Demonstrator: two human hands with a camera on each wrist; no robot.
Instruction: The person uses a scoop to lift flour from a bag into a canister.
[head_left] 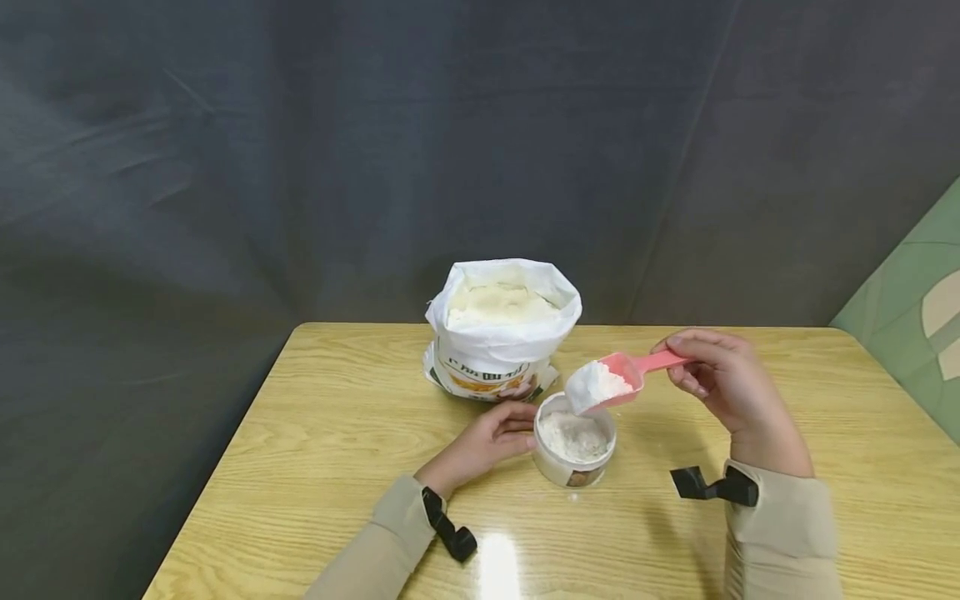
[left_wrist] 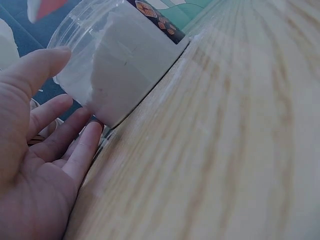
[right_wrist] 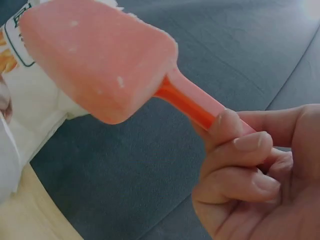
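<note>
My right hand grips the handle of a pink scoop, its fingers curled round it in the right wrist view. White powder is heaped in the scoop, which hangs over the rim of a clear round tub. More white powder fills much of that tub, seen through its wall in the left wrist view. At the tub's left side, my left hand touches it with relaxed, loosely spread fingers. Behind the tub stands an open white bag with pale powder inside and printing on its front.
The wooden table carries the tub and the bag. A dark cloth hangs behind the table's back edge. At the far right is a green patterned surface. Black straps hang from my wrists.
</note>
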